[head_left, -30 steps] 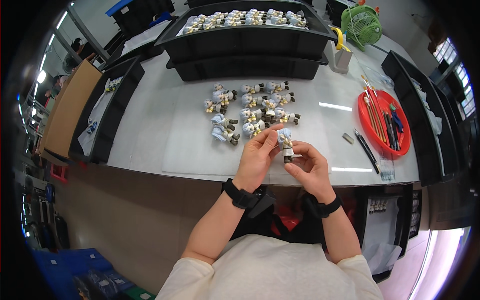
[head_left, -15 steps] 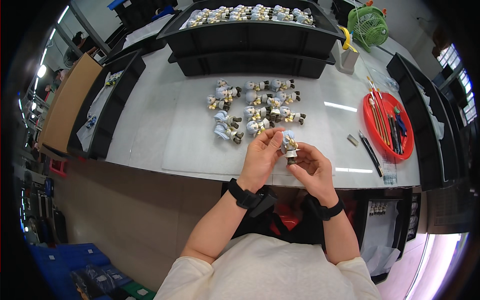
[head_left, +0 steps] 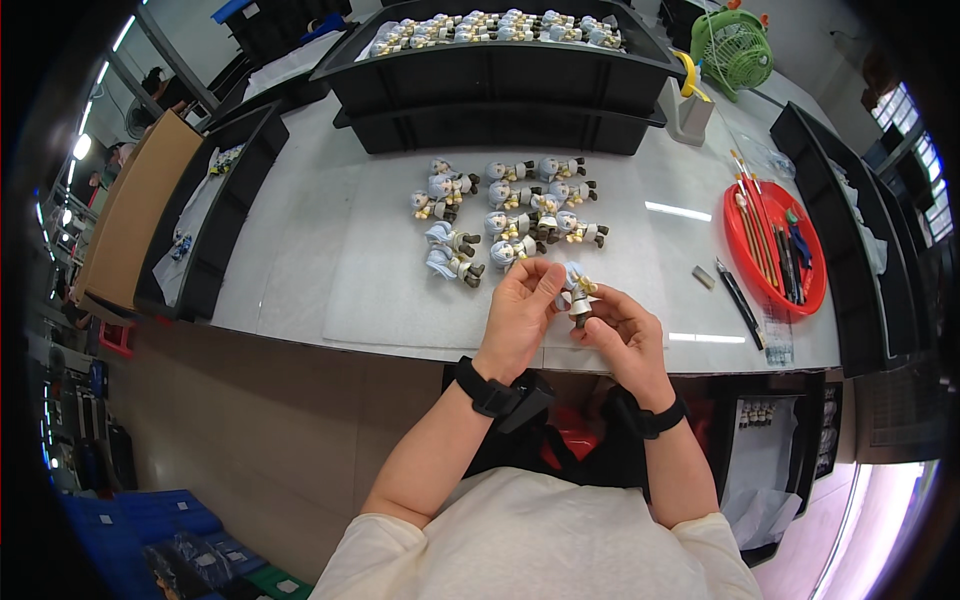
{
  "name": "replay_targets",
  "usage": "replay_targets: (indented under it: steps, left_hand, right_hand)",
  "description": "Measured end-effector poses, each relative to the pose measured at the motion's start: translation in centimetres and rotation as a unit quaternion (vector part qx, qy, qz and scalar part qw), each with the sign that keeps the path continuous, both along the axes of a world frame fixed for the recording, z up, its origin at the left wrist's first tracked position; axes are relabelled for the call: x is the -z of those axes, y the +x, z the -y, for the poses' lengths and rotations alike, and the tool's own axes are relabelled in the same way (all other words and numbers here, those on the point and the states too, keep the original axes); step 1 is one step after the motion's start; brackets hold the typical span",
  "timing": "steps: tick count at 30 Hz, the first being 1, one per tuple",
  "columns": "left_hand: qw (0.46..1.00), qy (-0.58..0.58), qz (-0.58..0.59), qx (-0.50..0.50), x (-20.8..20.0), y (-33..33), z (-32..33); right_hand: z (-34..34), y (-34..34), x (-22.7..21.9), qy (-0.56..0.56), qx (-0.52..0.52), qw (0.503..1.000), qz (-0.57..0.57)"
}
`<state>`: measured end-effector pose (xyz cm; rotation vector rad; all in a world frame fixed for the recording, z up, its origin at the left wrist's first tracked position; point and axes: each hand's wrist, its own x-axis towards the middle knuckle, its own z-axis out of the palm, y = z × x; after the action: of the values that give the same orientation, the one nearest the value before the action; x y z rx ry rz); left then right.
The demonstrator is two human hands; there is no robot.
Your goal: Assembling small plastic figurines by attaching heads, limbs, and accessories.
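Blue-haired figurine, one: held over the near edge of the desk, head clamped by fingers of the left hand, boots by those of the right hand. Light pressure is advised; painted detail is best left unrubbed.

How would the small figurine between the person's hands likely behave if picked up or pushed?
The figurine is probably stiff: no part visibly sags between the left hand and right hand. It seems light, being small beside either hand. Stood upright, it might tip, as its large head sits above small dark boots.
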<state>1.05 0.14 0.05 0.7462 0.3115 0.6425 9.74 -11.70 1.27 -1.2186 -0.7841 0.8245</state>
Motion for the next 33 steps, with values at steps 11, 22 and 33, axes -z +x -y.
replay_targets:
  steps: [11, 22, 33]
  left_hand:
    - [0.999, 0.027, -0.016, 0.025, 0.0, -0.2, -0.1]
    - [0.999, 0.020, -0.032, 0.020, -0.3, -0.1, -0.1]
    - [0.997, 0.037, -0.058, 0.031, -0.1, -0.1, -0.3]
  right_hand:
    - [0.1, 0.1, 0.1, 0.001, -0.002, 1.000, 0.006]
    - [0.1, 0.0, -0.1, 0.007, 0.006, 1.000, -0.001]
    - [0.2, 0.3, 0.4, 0.019, -0.001, 1.000, 0.006]
